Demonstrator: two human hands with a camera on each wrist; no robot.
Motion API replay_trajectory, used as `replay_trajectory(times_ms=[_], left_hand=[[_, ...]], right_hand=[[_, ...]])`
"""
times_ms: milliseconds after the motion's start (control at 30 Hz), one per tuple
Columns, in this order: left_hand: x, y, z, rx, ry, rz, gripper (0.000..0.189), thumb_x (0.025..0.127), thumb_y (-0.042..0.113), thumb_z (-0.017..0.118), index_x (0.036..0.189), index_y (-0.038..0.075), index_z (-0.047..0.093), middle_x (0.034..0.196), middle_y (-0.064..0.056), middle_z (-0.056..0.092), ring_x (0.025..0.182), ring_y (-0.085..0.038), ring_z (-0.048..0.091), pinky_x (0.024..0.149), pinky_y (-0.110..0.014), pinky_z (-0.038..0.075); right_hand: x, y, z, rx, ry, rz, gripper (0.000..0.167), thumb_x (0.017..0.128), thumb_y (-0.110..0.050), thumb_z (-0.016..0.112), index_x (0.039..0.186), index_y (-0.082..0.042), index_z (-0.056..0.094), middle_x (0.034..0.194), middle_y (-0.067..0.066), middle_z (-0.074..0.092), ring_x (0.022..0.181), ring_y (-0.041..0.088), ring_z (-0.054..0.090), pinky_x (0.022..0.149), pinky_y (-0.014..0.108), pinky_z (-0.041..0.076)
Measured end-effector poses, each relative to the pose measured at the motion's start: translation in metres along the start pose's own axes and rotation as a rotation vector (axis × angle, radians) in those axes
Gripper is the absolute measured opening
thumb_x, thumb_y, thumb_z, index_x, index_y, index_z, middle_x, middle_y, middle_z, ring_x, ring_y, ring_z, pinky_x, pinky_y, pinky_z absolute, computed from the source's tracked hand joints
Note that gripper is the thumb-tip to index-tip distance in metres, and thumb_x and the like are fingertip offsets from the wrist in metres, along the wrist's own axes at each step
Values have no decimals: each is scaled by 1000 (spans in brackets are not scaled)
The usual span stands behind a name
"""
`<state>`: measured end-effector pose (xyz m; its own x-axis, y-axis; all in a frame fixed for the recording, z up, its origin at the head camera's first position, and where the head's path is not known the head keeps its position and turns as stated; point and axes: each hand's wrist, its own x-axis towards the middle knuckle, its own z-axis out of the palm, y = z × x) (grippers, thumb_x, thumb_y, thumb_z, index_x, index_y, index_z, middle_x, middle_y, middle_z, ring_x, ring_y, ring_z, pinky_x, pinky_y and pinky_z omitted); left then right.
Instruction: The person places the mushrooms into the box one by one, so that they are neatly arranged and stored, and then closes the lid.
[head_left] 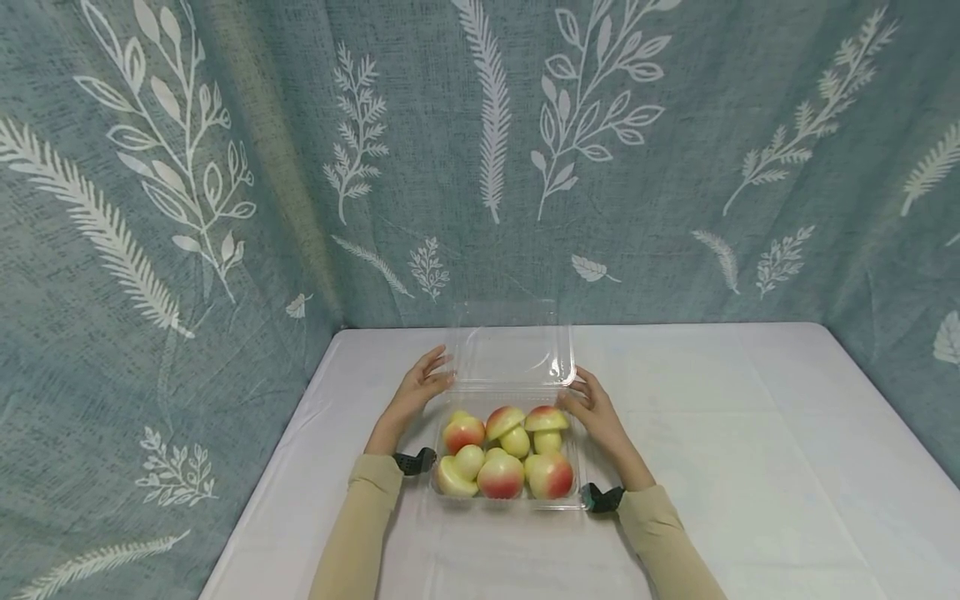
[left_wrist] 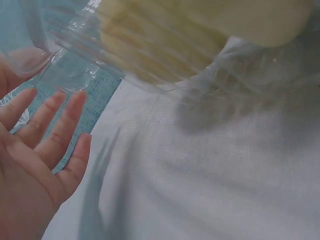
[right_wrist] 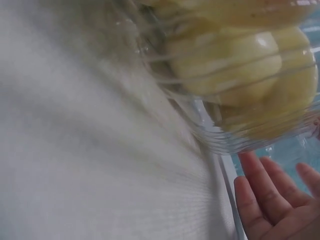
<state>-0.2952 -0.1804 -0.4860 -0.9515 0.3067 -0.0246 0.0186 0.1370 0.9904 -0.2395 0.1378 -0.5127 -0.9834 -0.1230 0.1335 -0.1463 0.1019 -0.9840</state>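
Observation:
In the head view a clear plastic clamshell box (head_left: 506, 505) sits on the table with its lid (head_left: 510, 346) raised at the back. Inside lie several mushroom-shaped pieces (head_left: 501, 477), yellow with red caps. My left hand (head_left: 411, 396) is at the lid's lower left edge, fingers spread and fairly straight; the left wrist view shows its fingertips (left_wrist: 75, 102) near the clear plastic. On the opposite side, my right hand (head_left: 596, 414) is at the lid's lower right corner. Its extended fingers (right_wrist: 265, 187) show beside the ribbed box wall (right_wrist: 215, 142) in the right wrist view.
A white cloth (head_left: 720, 467) covers the table. Behind it and on the left hangs a blue-green curtain (head_left: 420, 167) with white leaf prints. Black wrist cameras (head_left: 602, 498) sit close to the box's front corners.

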Motion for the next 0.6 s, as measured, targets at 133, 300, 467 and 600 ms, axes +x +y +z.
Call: replay_trajectory(times_ms=[133,300,467,600], left_hand=[[1,-7,-1,-24,24,43,66,91,7,57,147,7,22,146,-19,31,128,-38,40,100,-36,41],[1,-6,0,-65,35,111,66,89,1,58,145,5,25,145,-21,33,125,-40,42,87,-20,46],[1,-4,1,-43,60,128,65,88,2,60,145,9,28,144,-18,37,122,-34,46,86,-18,47],[3,-3,1,-37,68,147,64,88,3,60,144,9,30,143,-17,38,123,-36,45,85,-18,47]], right_hand=[[-1,1,-1,11,5,-38,58,93,-10,56,142,0,27,128,30,48,104,39,59,83,20,47],[-1,4,-3,16,6,-101,56,92,-5,55,141,1,30,130,31,47,106,33,59,80,18,48],[0,7,-4,0,13,-190,57,92,-7,57,141,3,30,129,32,46,101,23,62,79,19,50],[0,10,-3,12,36,-286,56,91,-13,58,139,3,34,126,29,50,94,13,63,76,19,51]])
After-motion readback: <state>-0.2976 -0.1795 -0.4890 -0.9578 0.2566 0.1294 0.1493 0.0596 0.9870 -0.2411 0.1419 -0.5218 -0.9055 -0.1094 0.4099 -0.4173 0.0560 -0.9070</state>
